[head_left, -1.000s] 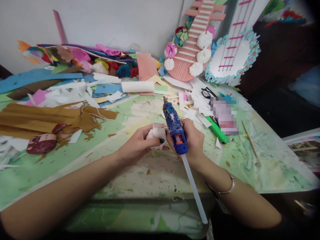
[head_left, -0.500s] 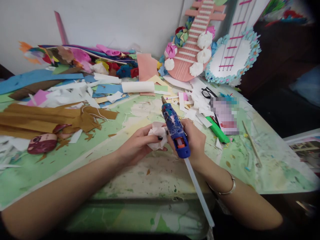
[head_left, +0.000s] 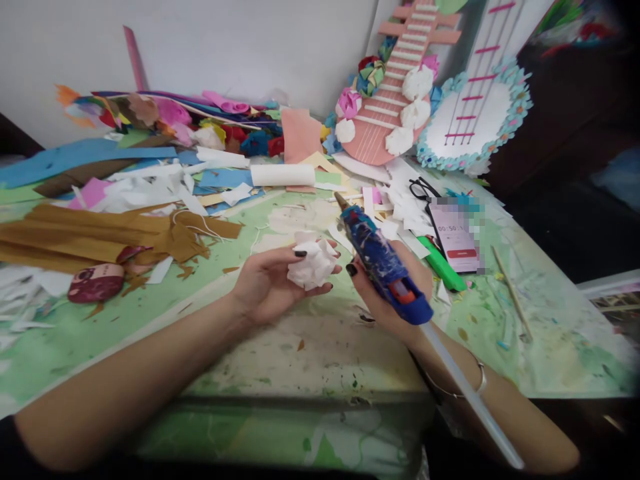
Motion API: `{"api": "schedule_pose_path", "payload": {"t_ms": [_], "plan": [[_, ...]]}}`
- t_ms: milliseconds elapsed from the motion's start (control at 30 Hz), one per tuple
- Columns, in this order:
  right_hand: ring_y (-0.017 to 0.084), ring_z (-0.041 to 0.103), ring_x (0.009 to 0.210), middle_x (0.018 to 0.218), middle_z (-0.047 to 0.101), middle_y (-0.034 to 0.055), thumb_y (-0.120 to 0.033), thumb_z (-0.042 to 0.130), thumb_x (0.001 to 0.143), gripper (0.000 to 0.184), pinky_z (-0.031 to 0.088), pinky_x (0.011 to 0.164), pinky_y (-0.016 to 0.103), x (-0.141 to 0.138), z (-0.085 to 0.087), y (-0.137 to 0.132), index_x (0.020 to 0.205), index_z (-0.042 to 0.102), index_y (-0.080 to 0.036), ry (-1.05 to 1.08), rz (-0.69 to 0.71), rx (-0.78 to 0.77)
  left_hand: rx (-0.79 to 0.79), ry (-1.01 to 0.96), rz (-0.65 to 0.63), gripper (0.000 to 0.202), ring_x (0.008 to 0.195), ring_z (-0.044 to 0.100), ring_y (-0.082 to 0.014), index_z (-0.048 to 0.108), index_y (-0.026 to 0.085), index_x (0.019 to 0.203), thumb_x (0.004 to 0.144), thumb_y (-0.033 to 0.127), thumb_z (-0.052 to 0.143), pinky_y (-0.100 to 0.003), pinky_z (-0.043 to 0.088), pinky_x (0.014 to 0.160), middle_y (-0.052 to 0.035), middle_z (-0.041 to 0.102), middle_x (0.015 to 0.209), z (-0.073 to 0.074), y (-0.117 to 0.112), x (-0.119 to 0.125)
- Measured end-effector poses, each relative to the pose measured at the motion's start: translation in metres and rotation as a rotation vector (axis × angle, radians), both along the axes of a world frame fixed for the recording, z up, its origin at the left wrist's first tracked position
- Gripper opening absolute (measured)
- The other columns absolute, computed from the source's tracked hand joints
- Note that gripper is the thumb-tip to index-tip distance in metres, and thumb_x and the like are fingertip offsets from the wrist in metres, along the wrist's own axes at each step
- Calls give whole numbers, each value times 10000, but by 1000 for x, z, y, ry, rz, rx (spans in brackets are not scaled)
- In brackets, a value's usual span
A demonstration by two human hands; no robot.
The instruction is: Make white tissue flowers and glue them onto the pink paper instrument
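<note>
My left hand (head_left: 270, 283) lies palm up over the table and cups a crumpled white paper flower (head_left: 313, 261) in its curled fingers. My right hand (head_left: 395, 287) is wrapped round a blue hot glue gun (head_left: 383, 263). The gun's nozzle points up and to the left, away from me, and a long clear glue stick (head_left: 470, 393) juts out of its back towards me. The gun and the flower are a little apart.
The paint-stained green table (head_left: 310, 347) carries heaps of coloured paper scraps (head_left: 150, 153) at the back left. Two paper guitars (head_left: 395, 93) lean on the wall. A phone (head_left: 457, 233), a green marker (head_left: 447, 267), black scissors (head_left: 420, 189) and a thin stick (head_left: 510, 290) lie right.
My hands have drawn apart. The left hand turned palm up with the flower. The right hand tilted the glue gun away to the right. The camera shifted slightly.
</note>
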State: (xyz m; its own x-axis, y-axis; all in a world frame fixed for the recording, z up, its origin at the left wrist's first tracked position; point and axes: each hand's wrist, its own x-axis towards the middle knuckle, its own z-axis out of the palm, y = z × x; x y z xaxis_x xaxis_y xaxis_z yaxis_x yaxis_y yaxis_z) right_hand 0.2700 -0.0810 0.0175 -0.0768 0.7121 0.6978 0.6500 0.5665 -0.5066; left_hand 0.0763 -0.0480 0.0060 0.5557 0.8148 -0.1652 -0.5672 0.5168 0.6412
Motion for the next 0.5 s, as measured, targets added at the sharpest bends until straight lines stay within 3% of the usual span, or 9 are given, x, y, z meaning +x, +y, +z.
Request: {"api": "schedule_pose_path", "payload": {"t_ms": [100,300,500], "plan": [[113,524,549,630,556,-29,-223,660,772,111,447,536,255,2,5,0,738,555,-217,80,28,-12,-78,-15,72,417,955,665,-290,671,57,1087,735,265,590,-380,584,733,-152,705,993,4,4,-4],[85,425,482,545,486,-49,-281,663,790,186,368,467,245,10,13,2,676,539,-202,114,215,-305,-49,-106,148,421,920,676,-264,636,108,1148,790,310,544,-378,583,724,-121,695,1003,12,11,-14],[70,385,499,555,477,-50,-270,647,779,196,330,472,226,9,11,4,652,521,-190,-62,270,-280,-89,-78,211,364,806,678,-222,677,105,1048,859,351,487,-358,584,652,-110,702,952,14,15,-16]]}}
